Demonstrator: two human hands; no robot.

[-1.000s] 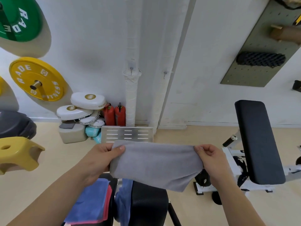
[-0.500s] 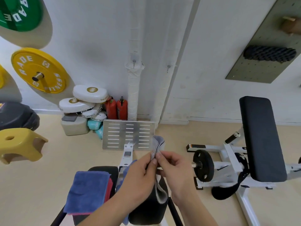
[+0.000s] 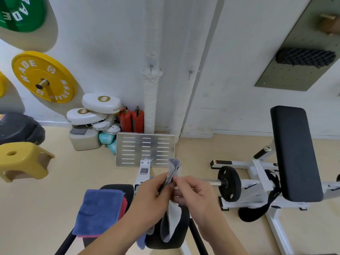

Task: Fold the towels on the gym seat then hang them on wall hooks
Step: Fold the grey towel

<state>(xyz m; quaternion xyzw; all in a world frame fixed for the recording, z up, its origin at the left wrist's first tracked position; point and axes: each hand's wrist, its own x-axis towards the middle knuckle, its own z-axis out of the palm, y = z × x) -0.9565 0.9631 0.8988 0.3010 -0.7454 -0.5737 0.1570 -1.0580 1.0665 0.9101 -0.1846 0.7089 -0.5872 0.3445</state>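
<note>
The grey towel (image 3: pixel 173 167) is held up above the gym seat (image 3: pixel 117 189), its gathered edges pinched between the fingers (image 3: pixel 184 181) of the left hand (image 3: pixel 150 196) and right hand (image 3: pixel 193 195). Its lower part hangs between the wrists. A folded blue towel (image 3: pixel 99 210) lies on the seat.

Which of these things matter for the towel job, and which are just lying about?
Job: grey towel pinched by left hand and right hand; blue towel over red towel on gym seat; wall hooks.
Lying about: yellow weight plate, yellow stool, red extinguishers, black bench.
</note>
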